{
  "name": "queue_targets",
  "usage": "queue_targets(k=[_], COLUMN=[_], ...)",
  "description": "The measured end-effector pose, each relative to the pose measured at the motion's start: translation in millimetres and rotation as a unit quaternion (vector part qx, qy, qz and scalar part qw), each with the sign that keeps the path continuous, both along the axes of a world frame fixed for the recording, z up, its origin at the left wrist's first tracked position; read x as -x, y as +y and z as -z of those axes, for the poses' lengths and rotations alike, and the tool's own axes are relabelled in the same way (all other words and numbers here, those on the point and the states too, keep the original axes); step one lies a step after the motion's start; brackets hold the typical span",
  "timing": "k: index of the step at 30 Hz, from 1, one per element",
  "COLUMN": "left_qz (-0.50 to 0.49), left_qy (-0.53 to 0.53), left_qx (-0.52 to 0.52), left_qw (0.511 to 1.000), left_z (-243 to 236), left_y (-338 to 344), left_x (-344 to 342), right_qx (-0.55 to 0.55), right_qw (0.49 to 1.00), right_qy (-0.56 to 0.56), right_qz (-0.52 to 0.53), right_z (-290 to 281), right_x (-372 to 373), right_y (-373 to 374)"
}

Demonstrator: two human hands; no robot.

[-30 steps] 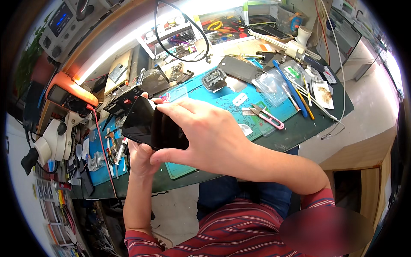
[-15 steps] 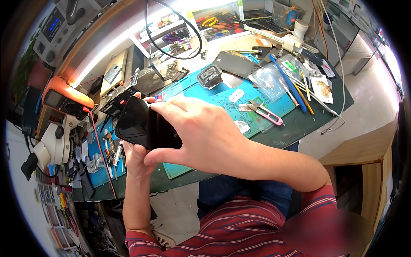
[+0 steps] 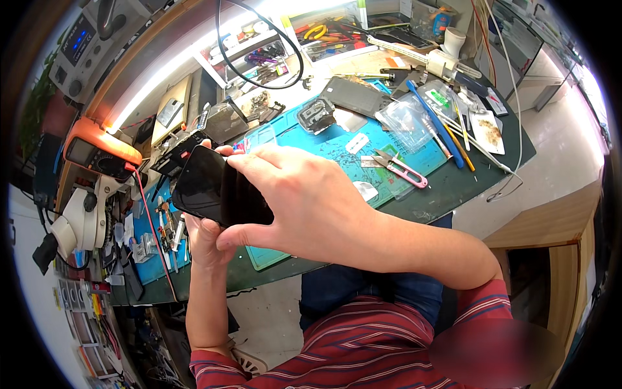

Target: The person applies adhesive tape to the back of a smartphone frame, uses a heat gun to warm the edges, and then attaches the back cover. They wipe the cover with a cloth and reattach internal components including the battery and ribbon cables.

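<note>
A black smartphone (image 3: 202, 187) with a glossy dark screen is held above the workbench, a little left of the middle. From below and behind, my left hand (image 3: 210, 240) cradles it, its thumb at the near edge and fingertips showing past the far edge. My right hand (image 3: 304, 207) grips the phone's right end between thumb and fingers, its back toward me. That palm shades part of the screen. Beyond my right hand, pink-handled scissors (image 3: 407, 174) lie on a blue work mat (image 3: 324, 152).
An orange multimeter (image 3: 100, 150) with a red lead stands at the left. Further back lie a dark flat panel (image 3: 355, 96), a clear plastic box (image 3: 407, 123) and a blue stick tool (image 3: 447, 133). A black cable loop (image 3: 301, 61) hangs over the bench.
</note>
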State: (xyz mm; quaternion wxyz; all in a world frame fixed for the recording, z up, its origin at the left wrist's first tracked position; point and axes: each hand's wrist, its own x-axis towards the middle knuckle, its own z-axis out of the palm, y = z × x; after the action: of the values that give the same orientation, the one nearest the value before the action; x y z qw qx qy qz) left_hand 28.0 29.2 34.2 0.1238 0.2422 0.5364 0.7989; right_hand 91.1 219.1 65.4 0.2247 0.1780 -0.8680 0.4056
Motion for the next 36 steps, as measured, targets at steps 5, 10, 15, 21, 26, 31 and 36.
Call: queue_targets(k=[5,10,15,21,26,31,36], left_qz=[0.004,0.005,-0.022,0.000,-0.020,0.170,-0.045], left_qy=[0.002,0.004,0.028,0.027,-0.049,-0.139,-0.036], left_qx=[-0.009,-0.010,0.005,0.007,-0.046,-0.159,-0.040], left_qw=[1.000,1.000,0.999,1.000,0.998,0.963,0.998], left_z=[0,2,3,7,20,24,14], left_y=[-1,0,0,-5,-37,-56,-40], left_x=[-1,0,-3,-1,1,15,6], right_qx=[-0.005,0.002,0.000,0.003,0.014,-0.020,0.014], right_qw=[1.000,1.000,1.000,1.000,0.999,1.000,0.999], right_qy=[-0.002,-0.009,-0.010,-0.006,0.036,0.005,0.040], right_qz=[0.001,0.002,0.004,0.004,-0.002,0.002,0.001], right_z=[0,-1,1,1,-5,-6,-2], right_x=[-1,-1,-1,1,5,9,11], right_y=[0,1,0,1,-2,-4,-6])
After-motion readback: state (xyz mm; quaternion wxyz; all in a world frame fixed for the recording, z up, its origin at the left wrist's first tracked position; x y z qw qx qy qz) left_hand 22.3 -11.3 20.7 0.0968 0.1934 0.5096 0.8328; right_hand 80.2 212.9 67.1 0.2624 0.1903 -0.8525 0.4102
